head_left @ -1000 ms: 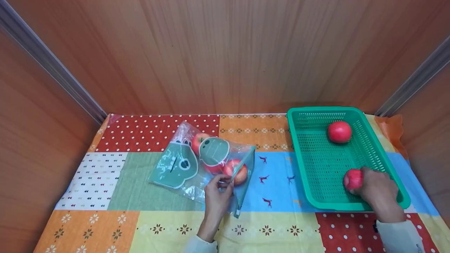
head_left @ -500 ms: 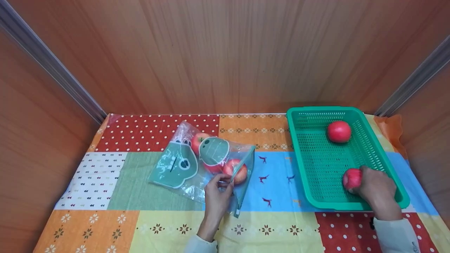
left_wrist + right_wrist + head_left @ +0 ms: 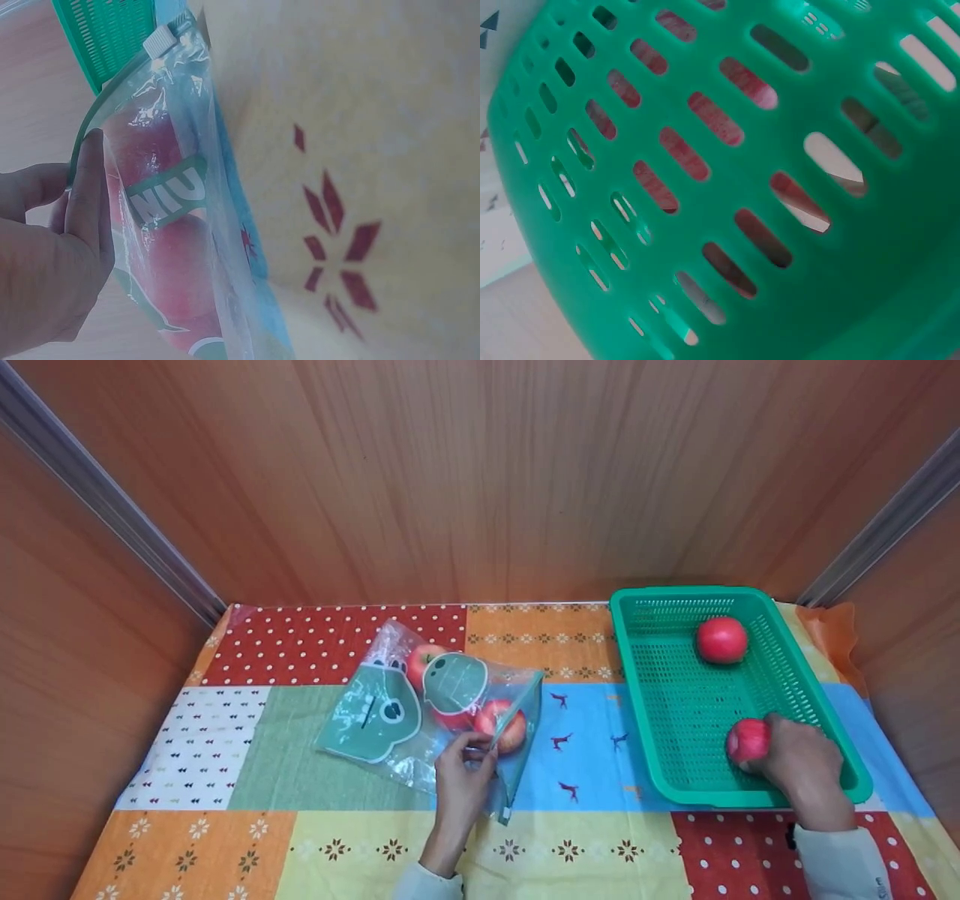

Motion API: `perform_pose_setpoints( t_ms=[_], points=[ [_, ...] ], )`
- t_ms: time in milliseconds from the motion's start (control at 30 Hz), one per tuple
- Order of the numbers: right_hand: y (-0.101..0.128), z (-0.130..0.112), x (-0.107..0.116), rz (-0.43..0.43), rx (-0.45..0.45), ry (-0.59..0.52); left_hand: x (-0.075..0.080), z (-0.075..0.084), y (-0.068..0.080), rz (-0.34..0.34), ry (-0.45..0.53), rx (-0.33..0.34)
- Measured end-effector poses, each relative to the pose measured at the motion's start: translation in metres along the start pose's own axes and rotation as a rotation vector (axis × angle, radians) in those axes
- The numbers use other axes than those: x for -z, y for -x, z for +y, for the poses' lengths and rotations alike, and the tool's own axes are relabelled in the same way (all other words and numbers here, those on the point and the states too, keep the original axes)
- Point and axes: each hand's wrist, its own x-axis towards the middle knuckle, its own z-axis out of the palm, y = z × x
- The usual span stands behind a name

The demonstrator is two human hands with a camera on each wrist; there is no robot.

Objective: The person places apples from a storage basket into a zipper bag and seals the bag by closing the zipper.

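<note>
My left hand [image 3: 463, 780] pinches the open edge of a clear zip bag [image 3: 379, 712] printed with green cartoon shapes. Inside lie several red apples [image 3: 504, 726], partly covered by the print. A white zip slider [image 3: 160, 43] sits at one end of the bag's edge in the left wrist view. Over in the green basket [image 3: 636, 697], my right hand [image 3: 806, 757] grips a red apple [image 3: 746, 741] near the front right corner. Another red apple [image 3: 722, 640] rests farther back in it. In the right wrist view, the slotted basket wall [image 3: 727, 187] hides most of the hand and apple.
A patchwork tablecloth [image 3: 360, 847] covers the table. Wood-grain panels [image 3: 525, 472] stand behind and at both sides. An orange cloth corner [image 3: 832, 637] bunches up beside the basket at the right panel.
The right hand and its apple have shifted slightly left inside the basket. My left hand and the bag have stayed in place.
</note>
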Motion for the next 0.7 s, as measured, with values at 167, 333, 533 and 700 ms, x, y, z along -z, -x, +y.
perform_pose_setpoints(
  t_ms=[167, 333, 533, 700],
  points=[
    [-0.0025, -0.0008, -0.0005, -0.011, -0.003, -0.010, -0.0011, -0.0005, 0.0000, 0.008, 0.006, -0.006],
    [-0.0004, -0.0014, -0.0039, 0.008, 0.014, -0.008, -0.0011, 0.0000, -0.0003, 0.009, 0.011, -0.006],
    [0.0002, 0.0043, -0.0050, -0.015, 0.013, -0.051, -0.0008, 0.0005, 0.0001, 0.002, 0.012, 0.012],
    [0.0014, 0.0077, -0.0053, -0.031, 0.012, -0.090, -0.0006, 0.0004, 0.0003, -0.008, 0.017, 0.006]
  ],
)
